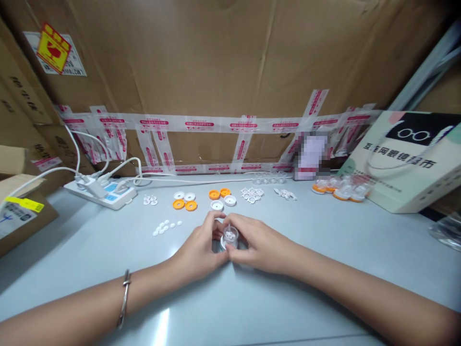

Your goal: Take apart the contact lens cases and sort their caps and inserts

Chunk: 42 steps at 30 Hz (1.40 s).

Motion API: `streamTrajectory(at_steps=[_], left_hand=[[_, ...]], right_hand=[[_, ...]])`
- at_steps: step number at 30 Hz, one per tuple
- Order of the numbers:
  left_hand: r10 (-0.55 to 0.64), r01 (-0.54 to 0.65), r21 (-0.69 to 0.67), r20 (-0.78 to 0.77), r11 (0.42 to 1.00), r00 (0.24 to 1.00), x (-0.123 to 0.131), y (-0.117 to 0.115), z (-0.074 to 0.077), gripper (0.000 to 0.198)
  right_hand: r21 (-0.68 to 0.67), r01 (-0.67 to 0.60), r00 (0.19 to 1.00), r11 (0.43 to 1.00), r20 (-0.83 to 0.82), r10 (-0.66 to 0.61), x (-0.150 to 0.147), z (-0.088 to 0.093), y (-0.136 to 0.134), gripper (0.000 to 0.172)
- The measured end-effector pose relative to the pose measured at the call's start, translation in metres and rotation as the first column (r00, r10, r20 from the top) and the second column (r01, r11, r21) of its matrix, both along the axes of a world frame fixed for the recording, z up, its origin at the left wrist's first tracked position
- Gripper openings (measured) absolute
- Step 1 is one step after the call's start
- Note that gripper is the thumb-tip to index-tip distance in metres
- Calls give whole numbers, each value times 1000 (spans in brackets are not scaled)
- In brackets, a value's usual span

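Note:
Both my hands meet at the middle of the grey table [288,298]. Between them stands a small clear plastic cup [229,236] with a white part inside. My left hand [200,250] curls around its left side, fingers closed on it. My right hand [257,242] grips it from the right, thumb and fingers pinched at its rim. A metal bangle [124,298] sits on my left wrist.
Beyond my hands lie orange and white caps [185,201], more caps [222,198], small white discs [165,227] and white clips [252,194]. Finished orange-based cups [340,188] stand at back right beside a printed box [406,158]. A power strip [104,191] sits at back left; cardboard walls surround.

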<state>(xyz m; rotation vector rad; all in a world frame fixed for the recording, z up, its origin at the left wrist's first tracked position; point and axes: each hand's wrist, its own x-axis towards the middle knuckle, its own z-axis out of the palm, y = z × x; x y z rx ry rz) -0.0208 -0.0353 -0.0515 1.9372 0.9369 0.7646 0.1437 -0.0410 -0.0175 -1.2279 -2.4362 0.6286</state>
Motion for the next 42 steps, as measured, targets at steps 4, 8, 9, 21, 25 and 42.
streamTrajectory(at_steps=[4,8,9,21,25,42], left_hand=[[8,-8,2,-17,1000,1000,0,0,0,55],[-8,8,-1,15,1000,1000,-1,-2,1,53],[-11,11,-4,17,1000,1000,-1,-2,1,53],[24,-23,14,-51,1000,998,0,-1,4,48],[-2,3,13,-24,1000,1000,0,-1,4,45],[-12,12,-28,0,1000,1000,-5,-2,-1,61]], right_hand=[[-25,73,996,997,49,-72,-3,-1,0,26],[57,-62,998,996,12,62,0,3,0,18],[70,-89,996,994,9,88,3,4,0,19],[95,-47,973,994,228,24,-7,1,8,33],[158,-241,961,958,179,213,-3,6,8,16],[426,160,905,890,297,-305,77,14,144,29]])
